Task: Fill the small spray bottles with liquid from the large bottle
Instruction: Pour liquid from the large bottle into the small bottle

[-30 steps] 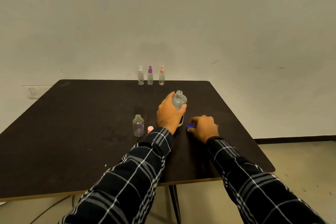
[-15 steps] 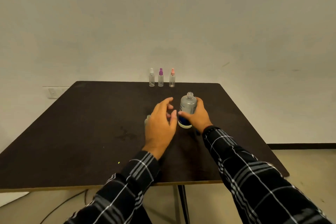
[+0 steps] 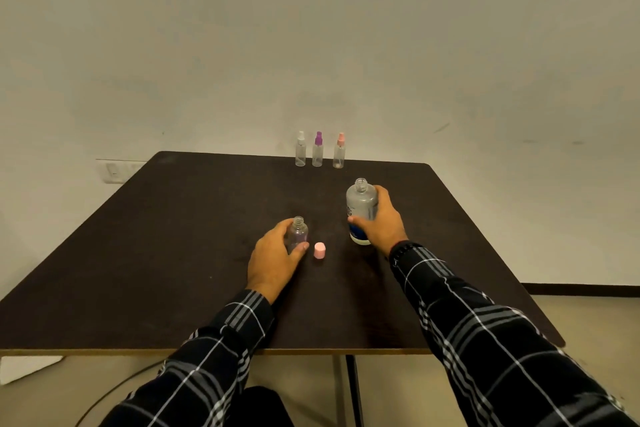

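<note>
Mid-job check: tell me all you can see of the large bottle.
The large bottle is translucent grey, plastic by its look, with rounded shoulders and a bare threaded neck, cap off. A label with dark lettering and a blue-and-white foot wraps its lower part. It stands upright on the dark table, right of centre. The right hand grips its body, thumb across the front.

The left hand (image 3: 273, 260) grips an uncapped small bottle (image 3: 298, 232) just left of a pink cap (image 3: 319, 250) on the desk (image 3: 173, 253). Right of the cap, the right hand (image 3: 381, 224) holds the open large bottle (image 3: 360, 201) upright. Three spray bottles (image 3: 318, 151) stand well behind the cap.
</note>
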